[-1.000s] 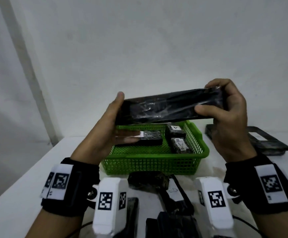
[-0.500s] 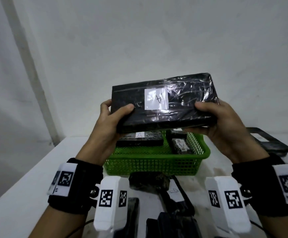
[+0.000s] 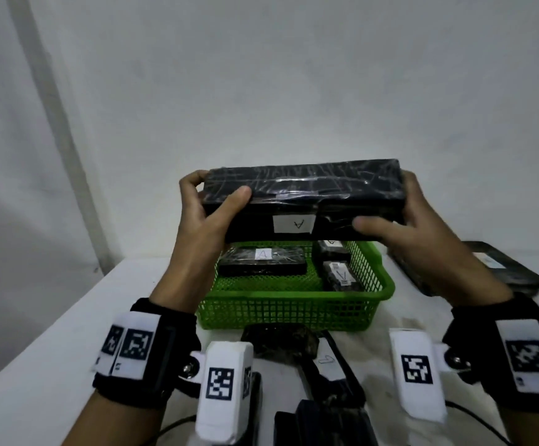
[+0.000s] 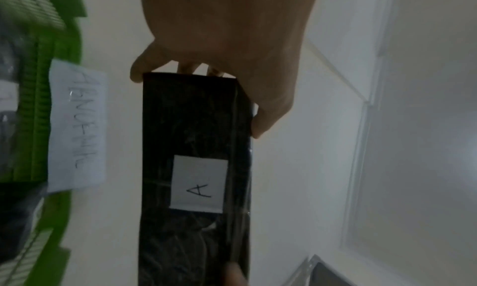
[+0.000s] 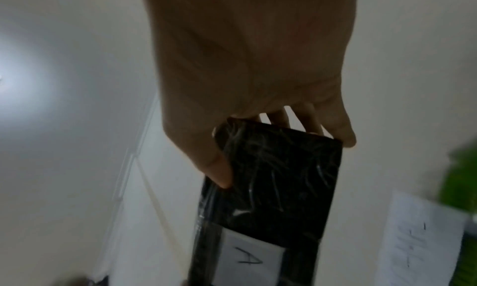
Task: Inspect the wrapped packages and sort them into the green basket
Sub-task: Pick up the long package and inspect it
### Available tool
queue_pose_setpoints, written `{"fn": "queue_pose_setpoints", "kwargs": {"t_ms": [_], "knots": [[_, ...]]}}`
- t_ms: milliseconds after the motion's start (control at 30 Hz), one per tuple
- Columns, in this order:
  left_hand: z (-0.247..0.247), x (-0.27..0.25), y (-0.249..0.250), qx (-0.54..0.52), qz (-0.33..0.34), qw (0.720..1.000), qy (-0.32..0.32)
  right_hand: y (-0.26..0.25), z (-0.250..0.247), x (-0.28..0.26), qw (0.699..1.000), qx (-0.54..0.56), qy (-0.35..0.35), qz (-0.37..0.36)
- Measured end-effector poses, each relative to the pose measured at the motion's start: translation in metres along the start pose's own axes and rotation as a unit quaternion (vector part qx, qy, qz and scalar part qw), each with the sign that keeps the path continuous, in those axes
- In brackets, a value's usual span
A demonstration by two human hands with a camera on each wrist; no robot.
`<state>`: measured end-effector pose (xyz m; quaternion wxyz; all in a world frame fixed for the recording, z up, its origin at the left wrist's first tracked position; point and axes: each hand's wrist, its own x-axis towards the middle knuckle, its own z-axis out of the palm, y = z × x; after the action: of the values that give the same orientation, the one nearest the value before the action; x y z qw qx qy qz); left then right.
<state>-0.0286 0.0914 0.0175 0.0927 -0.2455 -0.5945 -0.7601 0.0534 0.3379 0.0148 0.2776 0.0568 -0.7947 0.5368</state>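
Observation:
I hold a long black plastic-wrapped package (image 3: 303, 194) (image 4: 196, 168) (image 5: 271, 198) in the air above the green basket (image 3: 294, 310). My left hand (image 3: 210, 214) (image 4: 219, 56) grips its left end and my right hand (image 3: 400, 220) (image 5: 258, 86) grips its right end. A white label marked "A" (image 3: 293, 224) (image 4: 198, 183) faces me on its lower face. Inside the basket lie a long black package (image 3: 261, 264) with an "A" label and two smaller wrapped packages (image 3: 339, 278) at the right.
More black wrapped packages (image 3: 281, 344) lie on the white table (image 3: 52, 365) in front of the basket. A flat dark package (image 3: 500, 268) sits to the right. A handwritten paper tag (image 4: 77, 125) hangs on the basket's side. A white wall stands behind.
Both hands have turned the package from edge-on to label-up, then tilted it further, so the label now faces down toward me. It has sunk closer to the basket.

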Motion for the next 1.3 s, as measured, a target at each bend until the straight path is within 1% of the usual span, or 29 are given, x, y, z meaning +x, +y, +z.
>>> {"fn": "queue_pose_setpoints", "kwargs": {"t_ms": [33, 67, 233, 267, 333, 400, 433, 467, 533, 567, 600, 633, 667, 700, 733, 767, 800, 833, 900, 933, 967, 1033, 1100, 1133, 1167, 1200, 1233, 1267, 1300], "knots": [[0.0, 0.0, 0.0, -0.001, 0.004, 1.0, 0.003, -0.001, 0.002, 0.0, 0.998, 0.065, -0.008, 0.022], [0.0, 0.0, -0.001, -0.002, 0.006, 1.0, 0.002, -0.002, 0.004, 0.001, 0.994, 0.104, 0.001, 0.028], [0.003, 0.0, -0.006, 0.019, -0.003, 0.999, -0.03, -0.006, 0.014, 0.002, 0.977, 0.182, 0.111, -0.011], [0.003, 0.0, -0.006, 0.025, -0.015, 0.998, -0.048, -0.006, 0.012, 0.003, 0.975, 0.182, 0.124, -0.016], [0.001, -0.001, -0.007, 0.019, -0.058, 0.992, -0.111, -0.009, 0.007, 0.003, 0.973, 0.171, 0.154, -0.028], [0.001, -0.002, -0.009, -0.008, -0.113, 0.978, -0.177, -0.011, -0.001, 0.003, 0.965, 0.173, 0.19, -0.048], [0.003, -0.003, -0.01, -0.012, -0.122, 0.972, -0.199, -0.013, -0.003, 0.002, 0.96, 0.178, 0.208, -0.063], [0.007, -0.005, -0.01, -0.016, -0.115, 0.971, -0.208, -0.015, -0.004, 0.002, 0.955, 0.184, 0.221, -0.077], [0.014, -0.006, -0.011, -0.05, -0.084, 0.977, -0.188, -0.022, -0.006, 0.001, 0.938, 0.241, 0.232, -0.088], [0.017, -0.006, -0.011, -0.071, -0.069, 0.98, -0.171, -0.024, -0.007, 0.0, 0.928, 0.292, 0.219, -0.071], [0.019, -0.006, -0.011, -0.087, -0.058, 0.982, -0.158, -0.026, -0.01, 0.0, 0.922, 0.336, 0.192, -0.032], [0.02, -0.006, -0.011, -0.099, -0.052, 0.982, -0.153, -0.027, -0.012, 0.0, 0.92, 0.363, 0.149, 0.025], [0.02, -0.006, -0.013, -0.108, -0.052, 0.981, -0.154, -0.027, -0.014, -0.002, 0.914, 0.385, 0.091, 0.088], [0.019, -0.006, -0.014, -0.112, -0.052, 0.98, -0.157, -0.028, -0.015, -0.003, 0.9, 0.411, 0.03, 0.143], [0.018, -0.007, -0.016, -0.108, -0.051, 0.98, -0.16, -0.027, -0.015, -0.004, 0.881, 0.439, -0.018, 0.177], [0.016, -0.006, -0.019, -0.096, -0.046, 0.982, -0.156, -0.028, -0.014, -0.006, 0.867, 0.458, -0.046, 0.19], [0.013, -0.005, -0.021, -0.075, -0.036, 0.985, -0.148, -0.029, -0.014, -0.006, 0.859, 0.473, -0.052, 0.19], [0.011, -0.004, -0.024, -0.04, -0.022, 0.989, -0.138, -0.031, -0.014, -0.007, 0.853, 0.485, -0.043, 0.186], [0.008, -0.002, -0.029, 0.037, 0.012, 0.991, -0.126, -0.035, -0.014, -0.006, 0.843, 0.511, 0.006, 0.172], [0.009, -0.002, -0.031, 0.068, 0.024, 0.989, -0.128, -0.036, -0.013, -0.006, 0.844, 0.51, 0.038, 0.164], [0.01, -0.003, -0.032, 0.091, 0.031, 0.987, -0.13, -0.038, -0.01, -0.006, 0.853, 0.495, 0.065, 0.156], [0.015, -0.005, -0.034, 0.135, 0.043, 0.981, -0.13, -0.04, -0.001, -0.007, 0.885, 0.439, 0.093, 0.123], [0.018, -0.006, -0.03, 0.179, 0.043, 0.977, -0.111, -0.045, 0.009, -0.01, 0.915, 0.382, 0.112, 0.06], [0.019, -0.008, -0.024, 0.187, 0.024, 0.977, -0.095, -0.047, 0.013, -0.011, 0.927, 0.353, 0.124, 0.017], [0.021, -0.009, -0.018, 0.175, -0.012, 0.981, -0.083, -0.047, 0.016, -0.011, 0.937, 0.319, 0.138, -0.025], [0.023, -0.01, -0.012, 0.139, -0.071, 0.984, -0.089, -0.047, 0.019, -0.012, 0.947, 0.278, 0.148, -0.064], [0.025, -0.012, -0.005, 0.085, -0.139, 0.98, -0.115, -0.045, 0.022, -0.013, 0.955, 0.235, 0.149, -0.099], [0.027, -0.014, 0.001, 0.029, -0.193, 0.969, -0.153, -0.042, 0.024, -0.013, 0.963, 0.187, 0.146, -0.13], [0.029, -0.016, 0.004, -0.021, -0.225, 0.957, -0.184, -0.04, 0.026, -0.015, 0.967, 0.141, 0.141, -0.156]]}}
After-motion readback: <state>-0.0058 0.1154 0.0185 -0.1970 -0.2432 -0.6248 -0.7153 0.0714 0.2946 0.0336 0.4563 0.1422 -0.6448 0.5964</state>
